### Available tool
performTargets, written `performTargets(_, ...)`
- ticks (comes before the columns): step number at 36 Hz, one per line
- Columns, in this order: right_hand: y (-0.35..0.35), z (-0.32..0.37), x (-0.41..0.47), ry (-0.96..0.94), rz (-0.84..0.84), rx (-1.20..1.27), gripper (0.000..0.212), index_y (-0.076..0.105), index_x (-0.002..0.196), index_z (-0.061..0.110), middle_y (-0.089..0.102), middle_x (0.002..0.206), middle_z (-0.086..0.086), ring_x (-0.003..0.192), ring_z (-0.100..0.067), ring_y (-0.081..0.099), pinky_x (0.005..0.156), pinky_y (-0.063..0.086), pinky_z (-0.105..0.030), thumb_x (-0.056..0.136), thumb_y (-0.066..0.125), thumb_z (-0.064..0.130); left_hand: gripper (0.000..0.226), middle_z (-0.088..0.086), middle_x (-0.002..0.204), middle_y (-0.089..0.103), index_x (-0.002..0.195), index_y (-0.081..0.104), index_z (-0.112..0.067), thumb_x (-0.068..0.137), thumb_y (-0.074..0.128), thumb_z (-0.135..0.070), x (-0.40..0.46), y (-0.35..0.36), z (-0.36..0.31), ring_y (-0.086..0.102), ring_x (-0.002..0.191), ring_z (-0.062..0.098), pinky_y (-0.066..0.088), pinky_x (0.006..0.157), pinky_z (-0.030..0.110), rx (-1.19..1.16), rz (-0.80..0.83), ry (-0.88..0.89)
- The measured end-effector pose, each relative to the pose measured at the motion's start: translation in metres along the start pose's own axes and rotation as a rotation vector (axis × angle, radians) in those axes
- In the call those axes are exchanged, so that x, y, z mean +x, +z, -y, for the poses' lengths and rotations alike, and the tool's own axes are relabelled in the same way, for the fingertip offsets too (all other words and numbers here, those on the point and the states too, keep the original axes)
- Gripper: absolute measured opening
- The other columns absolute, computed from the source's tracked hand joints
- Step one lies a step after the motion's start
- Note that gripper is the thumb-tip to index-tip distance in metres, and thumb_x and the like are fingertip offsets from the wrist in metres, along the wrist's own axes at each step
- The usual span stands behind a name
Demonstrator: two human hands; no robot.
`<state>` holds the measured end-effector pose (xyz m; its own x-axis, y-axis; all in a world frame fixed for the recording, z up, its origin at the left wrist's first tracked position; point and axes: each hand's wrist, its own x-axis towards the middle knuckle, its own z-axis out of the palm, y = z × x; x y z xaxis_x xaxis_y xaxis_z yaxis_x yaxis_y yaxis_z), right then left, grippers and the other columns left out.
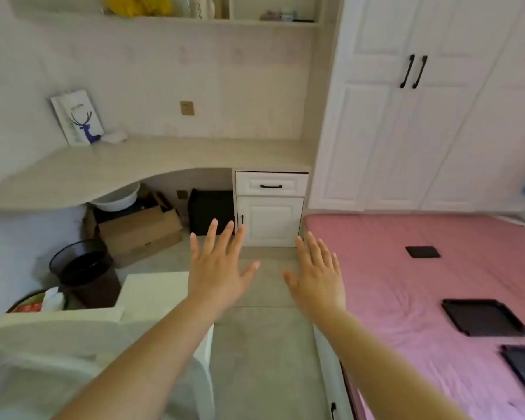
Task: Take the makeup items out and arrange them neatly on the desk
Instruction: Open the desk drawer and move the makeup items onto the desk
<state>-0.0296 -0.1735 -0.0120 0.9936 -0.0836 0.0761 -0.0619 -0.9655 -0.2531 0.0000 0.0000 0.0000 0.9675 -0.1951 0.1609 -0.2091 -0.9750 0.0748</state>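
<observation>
From the head view, your left hand [217, 269] and right hand [317, 274] are both spread flat, fingers straight, palms down, holding and touching nothing. Both arms reach forward over the floor [261, 344]. The table [128, 165] lies ahead; no makeup items are identifiable.

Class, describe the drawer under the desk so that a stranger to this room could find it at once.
Start at the curved desk along the back wall and follow it right to the wardrobe. The drawer sits just under the desk's right end. It is wide and shallow with a horizontal black handle, unlike the taller cupboard door below it.
</observation>
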Motion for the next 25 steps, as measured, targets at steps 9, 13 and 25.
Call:
performTargets(9,0.024,-0.024,0.055,-0.023,0.056,0.063,0.068,0.002,0.152,0.025,-0.005,0.16,0.005,0.148,-0.016,-0.005,0.121,0.002,-0.034,0.097,0.034,0.048,0.072,-0.004,0.16,-0.008,0.15,-0.009,-0.03,0.092,0.019,-0.063,0.055,0.037,0.003,-0.018,0.145,0.023,-0.013,0.113,0.051,0.039,0.072,-0.001)
performTargets(13,0.038,-0.02,0.1,-0.015,0.087,0.114,0.066,0.006,0.152,0.024,-0.003,0.16,0.005,0.148,-0.015,-0.005,0.121,0.004,-0.033,0.098,0.034,0.047,0.069,-0.003,0.16,-0.006,0.15,-0.006,-0.031,0.093,0.019,-0.062,0.098,0.051,0.005,-0.018,0.145,0.024,-0.014,0.112,0.051,0.045,0.096,0.034)
performTargets(25,0.07,-0.005,0.271,0.027,0.129,0.134,0.063,0.008,0.152,0.024,0.001,0.16,0.003,0.148,-0.016,-0.002,0.121,0.004,-0.035,0.098,0.033,0.046,0.07,-0.002,0.16,-0.005,0.15,-0.002,-0.031,0.094,0.026,-0.061,0.264,0.099,0.037,-0.015,0.146,0.024,-0.009,0.114,0.052,0.015,0.225,0.038)
